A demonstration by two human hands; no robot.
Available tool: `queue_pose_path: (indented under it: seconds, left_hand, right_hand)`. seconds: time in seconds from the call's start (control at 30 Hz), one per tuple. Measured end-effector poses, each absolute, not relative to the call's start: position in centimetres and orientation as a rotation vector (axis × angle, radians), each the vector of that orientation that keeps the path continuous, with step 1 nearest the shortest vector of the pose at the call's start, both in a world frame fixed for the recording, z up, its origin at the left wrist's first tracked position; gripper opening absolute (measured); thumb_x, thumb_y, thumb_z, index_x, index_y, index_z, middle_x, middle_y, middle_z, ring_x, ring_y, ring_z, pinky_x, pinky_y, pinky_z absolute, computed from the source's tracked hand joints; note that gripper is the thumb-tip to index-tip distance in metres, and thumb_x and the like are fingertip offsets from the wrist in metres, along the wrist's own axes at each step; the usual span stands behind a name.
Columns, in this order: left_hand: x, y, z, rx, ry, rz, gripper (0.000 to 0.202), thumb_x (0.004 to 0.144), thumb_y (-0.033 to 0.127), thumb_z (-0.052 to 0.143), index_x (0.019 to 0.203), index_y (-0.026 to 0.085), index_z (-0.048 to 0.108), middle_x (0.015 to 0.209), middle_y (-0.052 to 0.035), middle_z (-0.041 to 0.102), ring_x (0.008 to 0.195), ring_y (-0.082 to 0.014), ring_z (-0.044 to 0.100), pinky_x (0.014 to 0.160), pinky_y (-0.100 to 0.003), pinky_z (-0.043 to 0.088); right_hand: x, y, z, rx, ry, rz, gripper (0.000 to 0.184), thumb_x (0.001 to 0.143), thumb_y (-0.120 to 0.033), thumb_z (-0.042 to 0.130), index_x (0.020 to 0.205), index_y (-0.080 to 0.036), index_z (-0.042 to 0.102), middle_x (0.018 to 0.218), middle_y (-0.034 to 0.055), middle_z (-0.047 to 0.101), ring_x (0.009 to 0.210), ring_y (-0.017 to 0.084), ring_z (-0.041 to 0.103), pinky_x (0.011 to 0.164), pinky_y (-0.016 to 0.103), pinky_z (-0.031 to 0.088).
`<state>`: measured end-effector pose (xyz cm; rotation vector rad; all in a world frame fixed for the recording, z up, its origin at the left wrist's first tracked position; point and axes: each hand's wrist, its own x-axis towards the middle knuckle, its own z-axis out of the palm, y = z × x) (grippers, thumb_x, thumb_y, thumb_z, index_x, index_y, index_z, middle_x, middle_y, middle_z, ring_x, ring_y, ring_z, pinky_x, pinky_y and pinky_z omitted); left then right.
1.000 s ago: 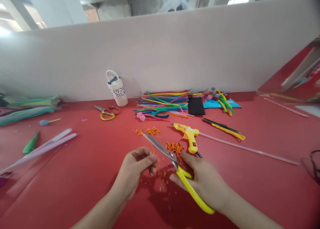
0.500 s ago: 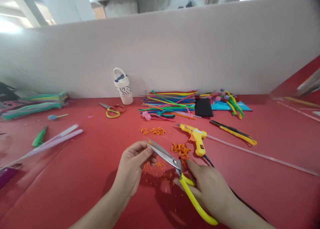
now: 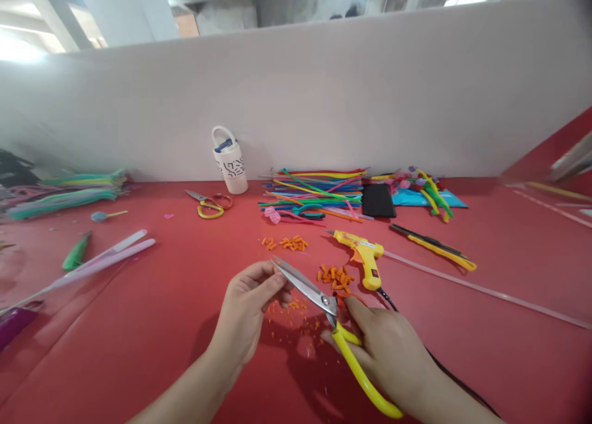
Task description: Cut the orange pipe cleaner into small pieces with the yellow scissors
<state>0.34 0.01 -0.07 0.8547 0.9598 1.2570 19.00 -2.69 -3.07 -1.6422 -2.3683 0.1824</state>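
Scissors (image 3: 309,290) with one yellow and one orange handle are gripped in my right hand (image 3: 386,344), fingers wrapped round the handles. Their blades look nearly closed and point up-left toward the fingertips of my left hand (image 3: 252,303). That hand is closed in a pinch; a tiny orange fuzzy piece (image 3: 279,262) barely shows between its fingers and the blade tips. Orange clippings (image 3: 296,307) lie scattered on the table below. Just beyond the blades are two small heaps of short orange pieces, a nearer heap (image 3: 336,277) and a farther heap (image 3: 294,244).
A yellow glue gun (image 3: 365,254) with a long clear stick lies right of the heaps, its cord passing near my right forearm. Behind are colourful pipe cleaners (image 3: 314,192), a black phone-like slab (image 3: 379,200), a white tumbler (image 3: 234,168) and other scissors (image 3: 210,205). A green tool (image 3: 76,252) lies left.
The view has shifted very slightly. The orange piece at the blade tips shows less than before, and the blades still touch near my left fingertips.
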Motion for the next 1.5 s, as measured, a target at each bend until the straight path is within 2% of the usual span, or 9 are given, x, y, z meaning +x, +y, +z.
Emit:
queue_pose_path:
  seconds: [0.47, 0.67, 0.77, 0.93, 1.13, 1.27, 1.33, 1.4, 1.5]
  left_hand:
    - [0.2, 0.0, -0.2, 0.882, 0.969, 1.247, 0.006, 0.069, 0.018, 0.059, 0.065, 0.013, 0.059, 0.058, 0.0016, 0.058, 0.05, -0.006, 0.05, 0.05, -0.017, 0.041]
    - [0.6, -0.2, -0.5, 0.956, 1.029, 1.117, 0.006, 0.067, 0.018, 0.059, 0.064, 0.014, 0.055, 0.053, 0.0018, 0.058, 0.046, -0.0069, 0.05, 0.047, -0.018, 0.039]
    - [1.4, -0.5, -0.6, 1.035, 1.085, 0.978, 0.006, 0.064, 0.018, 0.059, 0.063, 0.015, 0.054, 0.046, 0.0039, 0.053, 0.042, -0.0074, 0.048, 0.045, -0.019, 0.039]
    - [2.7, -1.5, -1.0, 1.244, 1.145, 0.75, 0.004, 0.063, 0.015, 0.052, 0.059, 0.015, 0.052, 0.047, 0.0048, 0.048, 0.041, -0.0076, 0.043, 0.043, -0.02, 0.036]
    - [2.9, -1.8, -1.5, 1.508, 1.149, 0.671, 0.006, 0.062, 0.014, 0.05, 0.059, 0.015, 0.055, 0.055, 0.002, 0.05, 0.052, -0.0101, 0.046, 0.051, -0.022, 0.037]
    - [2.5, -1.0, -1.4, 1.364, 1.194, 0.737, 0.002, 0.062, 0.015, 0.05, 0.061, 0.016, 0.052, 0.05, 0.0053, 0.046, 0.045, -0.0076, 0.042, 0.046, -0.02, 0.034]
    - [2.3, -0.7, -1.2, 1.29, 1.193, 0.774, 0.001, 0.062, 0.017, 0.051, 0.061, 0.016, 0.051, 0.049, 0.0061, 0.045, 0.043, -0.0068, 0.041, 0.045, -0.02, 0.034]
    - [2.2, -0.6, -1.0, 1.275, 1.19, 0.788, 0.003, 0.062, 0.017, 0.052, 0.06, 0.016, 0.05, 0.048, 0.0064, 0.045, 0.042, -0.0065, 0.041, 0.044, -0.019, 0.033]
    - [2.2, -0.8, -1.2, 1.337, 1.2, 0.776, 0.003, 0.064, 0.017, 0.05, 0.061, 0.016, 0.051, 0.049, 0.006, 0.045, 0.044, -0.0069, 0.041, 0.045, -0.019, 0.033]
  right_hand:
    - [19.1, -2.6, -3.0, -1.674, -2.337, 0.164, 0.035, 0.075, -0.054, 0.041, 0.063, -0.022, 0.04, 0.049, -0.0002, 0.052, 0.042, 0.015, 0.048, 0.041, 0.025, 0.02]
    - [18.8, -2.2, -1.9, -1.672, -2.076, 0.701, 0.032, 0.07, -0.047, 0.048, 0.057, -0.022, 0.033, 0.049, -0.0062, 0.037, 0.043, 0.009, 0.032, 0.04, 0.021, 0.022]
    - [18.2, -2.3, -1.5, -1.562, -1.84, 0.984, 0.025, 0.07, -0.038, 0.049, 0.058, -0.021, 0.035, 0.052, -0.0066, 0.033, 0.047, 0.009, 0.031, 0.042, 0.02, 0.025]
    - [17.3, -2.5, -0.8, -1.453, -1.572, 1.212, 0.013, 0.068, -0.028, 0.047, 0.062, -0.02, 0.039, 0.051, -0.0076, 0.032, 0.046, 0.007, 0.03, 0.041, 0.019, 0.025]
    - [17.5, -2.7, -0.5, -1.435, -1.574, 1.171, 0.008, 0.064, -0.019, 0.049, 0.06, -0.019, 0.043, 0.051, -0.0071, 0.036, 0.047, 0.007, 0.033, 0.042, 0.018, 0.027]
    - [18.0, -2.8, -0.7, -1.447, -1.49, 1.218, 0.014, 0.071, -0.027, 0.047, 0.061, -0.02, 0.04, 0.046, -0.0087, 0.034, 0.039, 0.006, 0.031, 0.037, 0.018, 0.025]
    - [18.2, -2.7, -0.7, -1.471, -1.498, 1.273, 0.01, 0.07, -0.026, 0.046, 0.063, -0.021, 0.042, 0.045, -0.0092, 0.034, 0.036, 0.005, 0.03, 0.035, 0.018, 0.023]
    - [18.2, -2.7, -0.6, -1.472, -1.533, 1.303, 0.007, 0.068, -0.022, 0.047, 0.063, -0.02, 0.042, 0.045, -0.0091, 0.034, 0.036, 0.005, 0.03, 0.035, 0.018, 0.023]
    - [18.1, -2.6, -0.4, -1.458, -1.605, 1.293, 0.014, 0.067, -0.025, 0.049, 0.058, -0.02, 0.039, 0.047, -0.0084, 0.034, 0.041, 0.006, 0.03, 0.038, 0.018, 0.024]
